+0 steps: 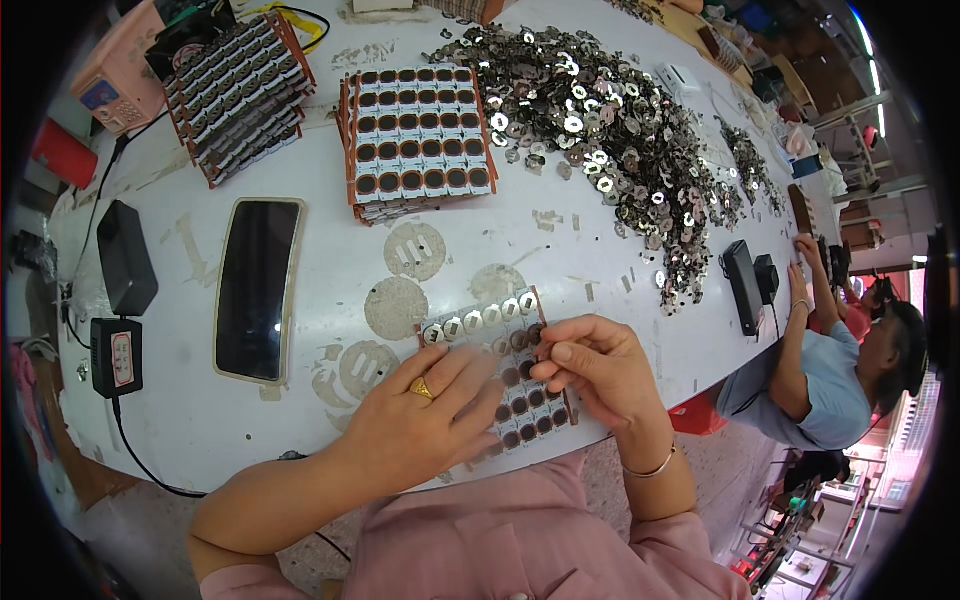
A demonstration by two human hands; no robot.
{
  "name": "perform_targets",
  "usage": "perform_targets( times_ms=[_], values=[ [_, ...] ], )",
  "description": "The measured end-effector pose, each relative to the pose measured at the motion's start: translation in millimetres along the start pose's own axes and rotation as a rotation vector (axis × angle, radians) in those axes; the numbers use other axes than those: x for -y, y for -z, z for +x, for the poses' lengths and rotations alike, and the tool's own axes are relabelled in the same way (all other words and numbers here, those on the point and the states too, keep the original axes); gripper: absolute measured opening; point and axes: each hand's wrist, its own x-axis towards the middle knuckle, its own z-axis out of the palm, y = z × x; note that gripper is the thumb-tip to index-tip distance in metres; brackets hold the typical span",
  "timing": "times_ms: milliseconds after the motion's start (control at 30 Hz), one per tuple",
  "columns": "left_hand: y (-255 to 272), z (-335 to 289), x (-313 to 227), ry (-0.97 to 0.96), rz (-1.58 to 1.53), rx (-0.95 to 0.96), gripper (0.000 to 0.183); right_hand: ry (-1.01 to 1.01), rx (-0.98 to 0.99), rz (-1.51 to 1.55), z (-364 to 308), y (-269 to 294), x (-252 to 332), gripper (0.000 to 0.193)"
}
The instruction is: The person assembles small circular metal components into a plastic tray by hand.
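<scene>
A panel of small round dark discs in rows [530,412] lies on the table in front of me. Silver metal pieces [475,319] sit along its far row. My left hand [420,415], with a gold ring, reaches over the panel's left side; its fingers are smeared by motion, so I cannot see whether they hold anything. At the right edge of the panel, my right hand [600,372] has thumb and fingers pressed together. Whatever they pinch is too small or too covered to make out.
A big heap of loose silver metal pieces [640,165] spreads across the far right. Stacked disc panels [420,135] stand at the back, with another stack [240,95] left of them. A phone [258,290] and black adapters [125,258] lie left. A person [820,385] works at right.
</scene>
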Motion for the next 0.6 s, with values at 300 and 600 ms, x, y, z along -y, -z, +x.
perform_targets(
  times_ms=[300, 600],
  values=[
    [-2.5, -2.8, -3.0, 0.012, 0.062, 0.029, 0.053, 0.230, 0.084, -0.852, -2.4, -20.4, 4.3, 0.012],
    [-6.7, -4.4, -3.2, -0.023, 0.074, -0.002, 0.056, 0.472, 0.063, -1.074, -4.7, -29.8, -7.1, 0.019]
  ],
)
